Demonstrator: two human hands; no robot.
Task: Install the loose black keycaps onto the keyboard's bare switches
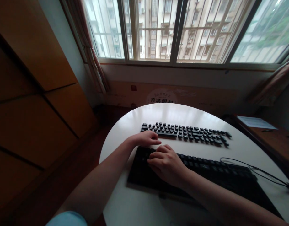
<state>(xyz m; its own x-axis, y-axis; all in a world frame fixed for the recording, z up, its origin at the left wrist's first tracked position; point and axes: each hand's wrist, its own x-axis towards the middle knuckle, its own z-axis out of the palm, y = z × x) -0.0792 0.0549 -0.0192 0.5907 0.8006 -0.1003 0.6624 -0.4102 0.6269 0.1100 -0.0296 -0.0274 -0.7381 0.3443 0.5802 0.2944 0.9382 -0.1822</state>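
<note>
A black keyboard base lies on the round white table, its left part bare of keycaps. Behind it, several loose black keycaps are laid out in rows on the tabletop. My left hand rests at the left end of those rows, fingers curled with the index finger pointing right. My right hand sits on the left part of the keyboard base, fingers bent and pressed together; what they pinch is hidden.
A black cable runs from the keyboard off the table's right edge. A wooden cabinet stands at left. A dark side desk with paper is at right. Barred windows and a cardboard box lie beyond.
</note>
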